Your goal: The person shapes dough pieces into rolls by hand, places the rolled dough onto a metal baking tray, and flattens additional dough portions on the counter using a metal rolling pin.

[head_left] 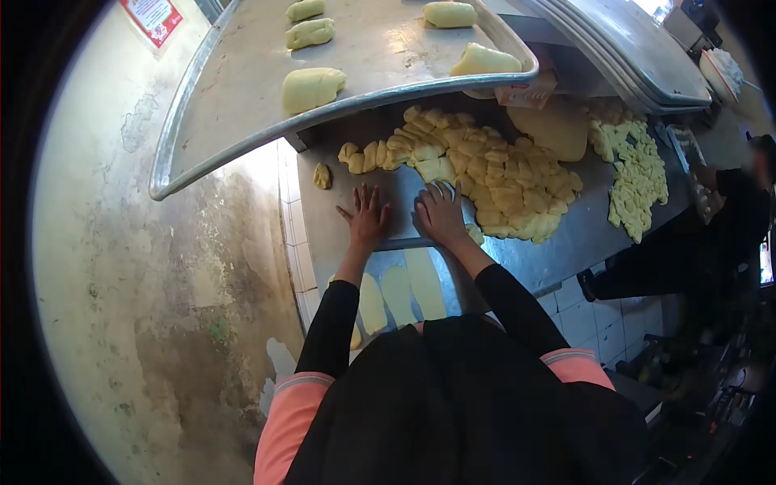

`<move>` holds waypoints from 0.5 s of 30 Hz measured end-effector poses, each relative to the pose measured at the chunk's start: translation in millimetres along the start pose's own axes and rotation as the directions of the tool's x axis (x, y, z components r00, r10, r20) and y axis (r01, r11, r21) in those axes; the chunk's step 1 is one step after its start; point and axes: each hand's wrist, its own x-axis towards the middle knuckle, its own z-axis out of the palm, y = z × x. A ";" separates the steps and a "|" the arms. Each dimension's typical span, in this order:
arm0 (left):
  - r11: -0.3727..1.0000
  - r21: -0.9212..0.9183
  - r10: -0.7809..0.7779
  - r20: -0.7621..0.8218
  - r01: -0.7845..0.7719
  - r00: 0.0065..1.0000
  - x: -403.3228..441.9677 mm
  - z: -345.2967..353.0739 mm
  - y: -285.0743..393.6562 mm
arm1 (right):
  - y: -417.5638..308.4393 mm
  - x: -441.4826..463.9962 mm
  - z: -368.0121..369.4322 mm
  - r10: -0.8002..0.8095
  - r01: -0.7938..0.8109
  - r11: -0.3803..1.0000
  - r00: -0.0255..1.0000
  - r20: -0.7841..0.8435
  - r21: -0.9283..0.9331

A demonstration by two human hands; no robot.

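My left hand [364, 217] lies spread on the metal table [323, 222], fingers apart, holding nothing. To its right, my right hand [441, 213] rests palm down at the lower left edge of a large heap of dough pieces [509, 174]; its fingers are slightly apart, and what lies under the palm is hidden. A small lone dough piece [322, 176] sits up and left of my left hand. Nearer my body, several flat dough strips [398, 295] lie side by side on the table.
Above the table's far side hangs a metal tray [372, 69] with several rolled dough pieces [314, 89]. A second dough heap [634, 178] lies to the right, below stacked trays [622, 48]. Another person [719, 218] stands at the far right. A stained wall [202, 267] is on the left.
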 end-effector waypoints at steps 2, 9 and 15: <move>0.999 -0.039 0.023 0.001 -0.023 1.000 -4.8 -5.5 -2.2 | -7.8 -6.5 -11.0 -0.031 0.020 0.994 0.994 0.104 0.109; 0.993 0.014 0.110 0.177 -0.115 0.978 -59.3 -35.4 -14.6 | -31.3 -54.2 -7.2 -0.236 0.223 0.972 0.939 0.251 0.079; 0.954 0.159 0.234 0.130 -0.253 0.964 -94.3 -39.3 -16.2 | -51.9 -76.3 -26.9 -0.116 0.128 0.991 0.966 0.230 -0.038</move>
